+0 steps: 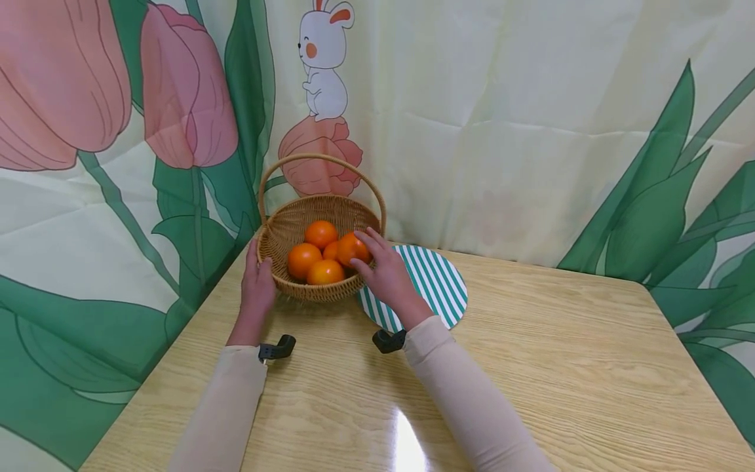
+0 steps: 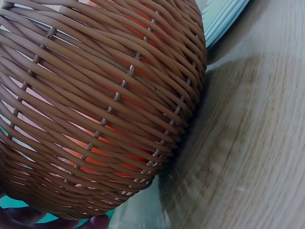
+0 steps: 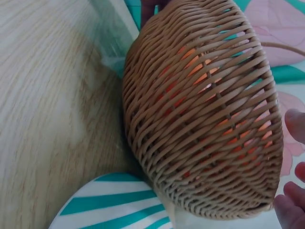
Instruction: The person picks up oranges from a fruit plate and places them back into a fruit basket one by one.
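Observation:
A brown wicker basket (image 1: pixel 307 292) with a tall arched handle stands at the table's back left, with several glossy oranges (image 1: pixel 321 234) inside. My left hand (image 1: pixel 257 288) rests along the basket's left side, its fingers reaching up the outer wall. In the left wrist view, those fingertips (image 2: pixel 97 222) show at the bottom, partly behind the weave. From the right, my right hand (image 1: pixel 389 272) reaches over the rim and holds the rightmost orange (image 1: pixel 352 249) between thumb and fingers. In the right wrist view the basket wall hides that orange.
A round plate (image 1: pixel 439 285) with green and white stripes lies right of the basket, partly under my right forearm. Behind the wooden table (image 1: pixel 560 354) hangs a curtain (image 1: pixel 531 164) printed with tulips and a rabbit. Both wrists wear black devices (image 1: pixel 389 341).

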### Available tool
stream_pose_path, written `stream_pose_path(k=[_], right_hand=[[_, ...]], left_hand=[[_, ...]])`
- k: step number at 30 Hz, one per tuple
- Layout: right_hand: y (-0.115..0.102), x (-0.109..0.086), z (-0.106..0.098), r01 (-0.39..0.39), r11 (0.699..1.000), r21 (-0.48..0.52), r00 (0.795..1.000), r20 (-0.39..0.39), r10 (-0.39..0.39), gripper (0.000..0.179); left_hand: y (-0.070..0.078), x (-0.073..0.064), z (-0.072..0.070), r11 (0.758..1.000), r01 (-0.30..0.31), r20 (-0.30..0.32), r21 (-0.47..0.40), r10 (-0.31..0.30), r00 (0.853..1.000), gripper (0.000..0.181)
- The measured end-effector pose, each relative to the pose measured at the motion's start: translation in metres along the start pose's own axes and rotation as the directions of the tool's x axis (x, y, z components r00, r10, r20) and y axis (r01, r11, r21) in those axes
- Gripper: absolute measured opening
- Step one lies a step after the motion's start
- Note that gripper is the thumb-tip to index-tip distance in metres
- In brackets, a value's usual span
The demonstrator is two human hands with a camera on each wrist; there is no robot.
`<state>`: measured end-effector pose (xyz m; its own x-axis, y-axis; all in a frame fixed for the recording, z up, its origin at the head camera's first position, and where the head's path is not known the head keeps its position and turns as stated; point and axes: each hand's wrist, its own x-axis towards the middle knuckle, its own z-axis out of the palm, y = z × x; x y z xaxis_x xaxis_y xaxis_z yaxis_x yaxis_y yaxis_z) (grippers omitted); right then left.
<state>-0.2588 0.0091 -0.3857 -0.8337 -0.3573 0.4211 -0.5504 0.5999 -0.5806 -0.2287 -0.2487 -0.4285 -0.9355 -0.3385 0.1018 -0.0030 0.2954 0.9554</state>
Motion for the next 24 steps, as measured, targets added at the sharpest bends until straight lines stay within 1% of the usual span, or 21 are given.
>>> stream_pose_path(k=[4, 8, 12, 15, 17, 19, 21, 22, 24], right_hand=[[0.003, -0.004, -0.002, 0.007, 1.0, -0.013, 1.0, -0.004, -0.007, 0.049], [0.007, -0.009, -0.006, 0.01, 0.999, -0.03, 1.0, -0.013, -0.011, 0.047], [0.012, -0.016, -0.012, -0.004, 0.999, -0.036, 0.999, -0.034, 0.003, 0.047], [0.016, -0.019, -0.016, 0.001, 0.999, -0.042, 0.999, -0.05, -0.004, 0.047], [0.018, -0.022, -0.019, 0.004, 0.999, -0.046, 0.998, -0.057, -0.006, 0.047], [0.019, -0.024, -0.023, -0.003, 0.999, -0.053, 0.998, -0.062, 0.0, 0.046], [0.02, -0.026, -0.028, -0.015, 0.998, -0.057, 0.998, -0.062, 0.012, 0.047], [0.021, -0.027, -0.03, -0.026, 0.998, -0.06, 0.998, -0.06, 0.023, 0.047], [0.021, -0.028, -0.035, -0.042, 0.997, -0.066, 0.998, -0.05, 0.039, 0.049]], left_hand=[[0.002, 0.0, -0.002, 1.0, 0.019, 0.002, 0.011, -0.019, 1.0, 0.058], [0.003, 0.001, -0.007, 0.999, 0.044, 0.019, 0.015, -0.044, 0.999, 0.057], [0.004, 0.004, -0.013, 0.998, 0.039, 0.044, 0.041, -0.041, 0.998, 0.057], [0.005, 0.005, -0.018, 0.997, 0.021, 0.06, 0.071, -0.025, 0.998, 0.059], [0.006, 0.005, -0.022, 0.993, -0.008, 0.054, 0.121, 0.001, 0.999, 0.06], [0.008, 0.004, -0.025, 0.979, -0.056, 0.044, 0.198, 0.048, 0.998, 0.061], [0.01, 0.003, -0.027, 0.955, -0.114, 0.032, 0.275, 0.11, 0.993, 0.062], [0.012, 0.002, -0.027, 0.937, -0.142, 0.026, 0.319, 0.141, 0.99, 0.063], [0.016, -0.001, -0.026, 0.907, -0.193, 0.029, 0.375, 0.196, 0.98, 0.064]])
